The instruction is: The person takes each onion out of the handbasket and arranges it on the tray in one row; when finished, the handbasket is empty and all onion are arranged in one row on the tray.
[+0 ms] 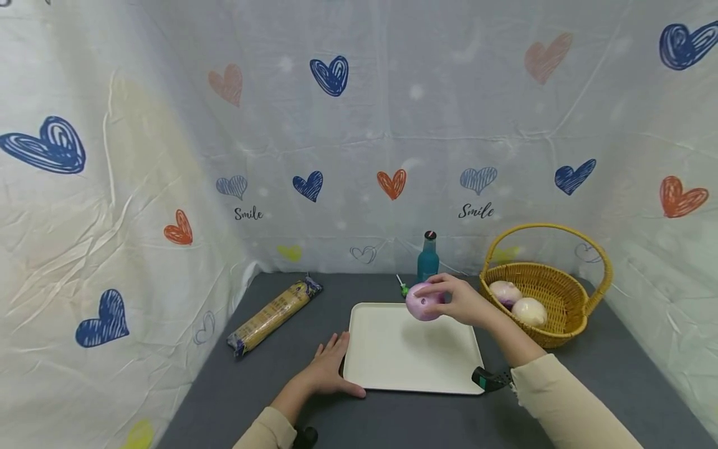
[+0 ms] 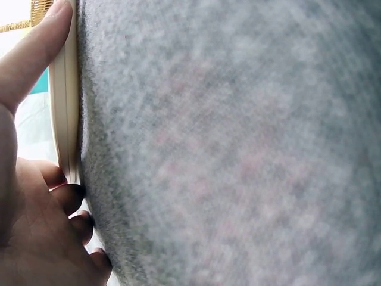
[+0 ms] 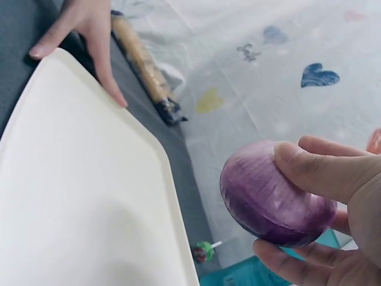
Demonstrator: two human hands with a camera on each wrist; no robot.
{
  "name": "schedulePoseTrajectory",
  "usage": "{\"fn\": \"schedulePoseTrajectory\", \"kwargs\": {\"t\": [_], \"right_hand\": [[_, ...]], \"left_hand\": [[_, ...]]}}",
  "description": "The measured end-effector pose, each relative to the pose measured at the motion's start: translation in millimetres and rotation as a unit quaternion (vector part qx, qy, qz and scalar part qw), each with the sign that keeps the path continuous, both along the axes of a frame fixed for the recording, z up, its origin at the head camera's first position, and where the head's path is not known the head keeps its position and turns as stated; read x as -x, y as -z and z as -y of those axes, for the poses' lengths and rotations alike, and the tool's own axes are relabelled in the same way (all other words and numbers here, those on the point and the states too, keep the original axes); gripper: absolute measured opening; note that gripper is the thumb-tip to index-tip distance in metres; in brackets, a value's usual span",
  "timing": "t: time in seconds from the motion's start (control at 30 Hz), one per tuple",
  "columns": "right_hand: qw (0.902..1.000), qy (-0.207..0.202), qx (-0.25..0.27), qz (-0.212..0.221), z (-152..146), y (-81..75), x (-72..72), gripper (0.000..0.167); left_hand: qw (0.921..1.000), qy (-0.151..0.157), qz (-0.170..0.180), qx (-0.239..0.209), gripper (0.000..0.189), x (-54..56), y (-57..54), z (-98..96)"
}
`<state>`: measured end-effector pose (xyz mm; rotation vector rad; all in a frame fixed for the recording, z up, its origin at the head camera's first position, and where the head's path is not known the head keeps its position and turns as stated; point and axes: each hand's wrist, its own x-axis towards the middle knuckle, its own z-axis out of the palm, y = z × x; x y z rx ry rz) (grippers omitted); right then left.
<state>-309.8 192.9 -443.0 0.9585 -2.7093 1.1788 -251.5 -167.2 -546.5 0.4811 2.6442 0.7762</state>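
My right hand [image 1: 459, 300] grips a purple onion [image 1: 423, 302] between thumb and fingers, in the air over the far right part of a cream tray [image 1: 392, 368]. Seen from the right wrist, the onion [image 3: 268, 193] has a glossy, streaked skin, darker along its lower side. At the tray's near left corner lies my left hand [image 1: 328, 371], fingers spread and fairly straight. The left wrist view shows its thumb [image 2: 41, 44] against the tray's edge [image 2: 64, 113] and its fingertips down at the grey tabletop.
A wicker basket [image 1: 578, 308] at the right holds a purple-white onion [image 1: 505, 292] and a white one [image 1: 530, 312]. Behind the tray stand a blue bottle [image 1: 428, 262] and a green-wrapped lollipop [image 1: 404, 289]. A long yellow packet [image 1: 275, 316] lies at the left. Heart-printed cloth hangs around the table.
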Motion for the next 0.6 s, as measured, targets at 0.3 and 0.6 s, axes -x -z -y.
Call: {"fn": "schedulePoseTrajectory", "kwargs": {"t": [0.3,0.6], "right_hand": [[0.9998,-0.001,0.015,0.016,20,7.6,2.4,0.035],[0.9988,0.009,0.020,0.044,41,19.3,4.9,0.033]], "left_hand": [[1.0000,0.000,-0.003,0.009,0.138,0.3,0.4,-0.3],[1.0000,-0.002,-0.005,0.006,0.137,-1.7,0.2,-0.5]]}}
